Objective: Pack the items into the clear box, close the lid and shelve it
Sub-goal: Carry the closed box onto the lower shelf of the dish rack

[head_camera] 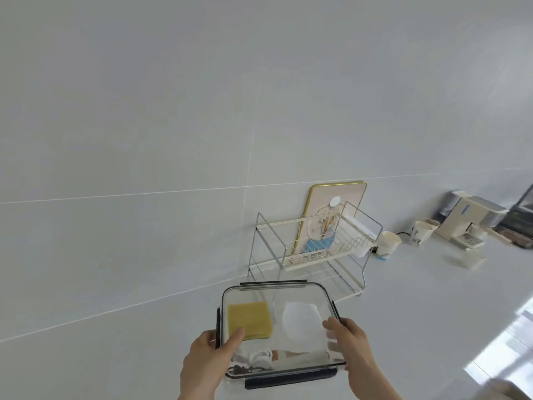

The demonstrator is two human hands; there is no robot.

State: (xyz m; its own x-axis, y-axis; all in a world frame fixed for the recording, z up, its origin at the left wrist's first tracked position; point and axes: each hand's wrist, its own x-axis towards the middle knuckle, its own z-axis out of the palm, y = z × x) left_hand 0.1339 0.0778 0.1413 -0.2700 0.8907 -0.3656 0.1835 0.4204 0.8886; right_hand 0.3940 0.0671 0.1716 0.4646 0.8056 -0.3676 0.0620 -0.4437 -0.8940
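From the head camera, both hands grip the clear box (278, 330), lid on, at 6 o'clock. The left hand (206, 362) clasps its 9 o'clock edge, thumb over the lid; the right hand (350, 346) clasps its 3 o'clock edge. A yellow sponge (249, 320) lies inside. The wire rack (314, 246) stands at the box's 12 o'clock on the worktop (418, 298).

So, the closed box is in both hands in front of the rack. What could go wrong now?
1. The clear box looks wide for the wire rack; its lower tier may be tight, so the box could catch on the frame.
2. The left hand and right hand grip only the near corners, so the far end might dip.
3. The paper cup beside the rack could be knocked.
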